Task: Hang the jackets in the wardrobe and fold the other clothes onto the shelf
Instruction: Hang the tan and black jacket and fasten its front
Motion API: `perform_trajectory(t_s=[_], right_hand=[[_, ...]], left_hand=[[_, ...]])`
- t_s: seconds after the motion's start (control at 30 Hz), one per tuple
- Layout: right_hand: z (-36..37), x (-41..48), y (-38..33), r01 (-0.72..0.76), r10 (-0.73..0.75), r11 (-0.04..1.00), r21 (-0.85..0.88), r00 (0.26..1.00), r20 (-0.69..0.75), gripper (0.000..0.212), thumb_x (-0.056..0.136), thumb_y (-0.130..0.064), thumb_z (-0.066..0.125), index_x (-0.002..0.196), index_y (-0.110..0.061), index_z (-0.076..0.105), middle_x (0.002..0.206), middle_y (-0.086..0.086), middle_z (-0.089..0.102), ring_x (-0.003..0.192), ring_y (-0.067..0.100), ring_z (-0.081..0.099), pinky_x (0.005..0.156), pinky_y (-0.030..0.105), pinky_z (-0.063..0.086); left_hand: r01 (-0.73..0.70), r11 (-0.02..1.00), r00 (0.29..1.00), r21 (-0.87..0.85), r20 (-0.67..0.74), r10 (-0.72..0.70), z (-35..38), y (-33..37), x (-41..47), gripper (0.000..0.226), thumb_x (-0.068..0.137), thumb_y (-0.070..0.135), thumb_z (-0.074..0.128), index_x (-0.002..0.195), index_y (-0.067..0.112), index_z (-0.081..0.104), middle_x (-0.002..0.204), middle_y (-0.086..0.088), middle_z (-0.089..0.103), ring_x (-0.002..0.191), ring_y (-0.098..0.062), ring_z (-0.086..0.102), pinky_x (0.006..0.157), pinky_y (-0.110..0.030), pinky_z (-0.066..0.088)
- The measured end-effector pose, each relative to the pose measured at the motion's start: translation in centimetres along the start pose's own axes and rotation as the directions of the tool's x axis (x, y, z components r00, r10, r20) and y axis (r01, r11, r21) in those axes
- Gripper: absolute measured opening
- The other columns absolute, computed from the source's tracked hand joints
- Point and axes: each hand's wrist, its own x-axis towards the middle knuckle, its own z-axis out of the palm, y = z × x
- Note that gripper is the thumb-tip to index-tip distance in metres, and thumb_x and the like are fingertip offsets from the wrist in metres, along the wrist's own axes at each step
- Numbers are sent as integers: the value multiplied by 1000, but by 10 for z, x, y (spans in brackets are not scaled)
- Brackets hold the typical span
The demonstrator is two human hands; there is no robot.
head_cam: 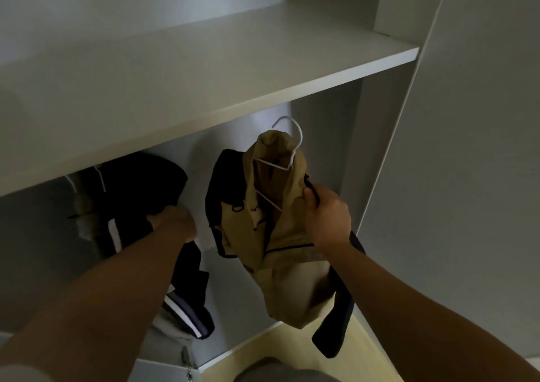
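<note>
Right grip [327, 221] closed on the front edge of the tan jacket [280, 250], fingers curled round the cloth by its dark zip. Jacket sits on a white hanger [295, 145]. Collar and hook stand above the grip; body and a dark sleeve hang below it. Hook shows just under the shelf [204, 75], inside the wardrobe [467, 148]. Left grip [172, 221] rests against the black jacket [131, 194] hanging further left. Its fingers are lost in dark cloth, so I cannot tell whether it clasps. The jackets hang apart.
</note>
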Motion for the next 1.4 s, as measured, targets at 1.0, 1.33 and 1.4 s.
perform_trajectory(t_s=[1.0, 1.33, 1.4], right_hand=[[79, 177, 90, 245, -379, 913, -326, 805, -457, 34, 104, -41, 42, 100, -19, 67, 94, 0, 67, 84, 23, 64, 70, 41, 54], [80, 219, 40, 355, -618, 776, -521, 591, -518, 35, 105, -42, 37, 98, -23, 65, 91, -4, 64, 78, 17, 62, 71, 42, 55], [80, 225, 26, 340, -618, 773, -536, 596, -513, 34, 105, -40, 38, 102, -23, 67, 94, -2, 64, 81, 19, 63, 71, 42, 55]], left_hand=[[-968, 223, 112, -116, -993, -32, -93, 235, 192, 55, 97, 50, 35, 148, 31, 38, 153, 2, 42, 132, -22, 48, 104, -36, 44], [-960, 279, -89, 39, -982, -169, -82, 240, 198, 83, 94, 69, 45, 160, 27, 18, 168, 4, 12, 151, -25, 21, 111, -39, 27], [-953, 304, -55, -5, -980, -190, -85, 237, 195, 86, 90, 69, 52, 159, 27, 21, 167, 3, 13, 150, -27, 20, 113, -46, 31]])
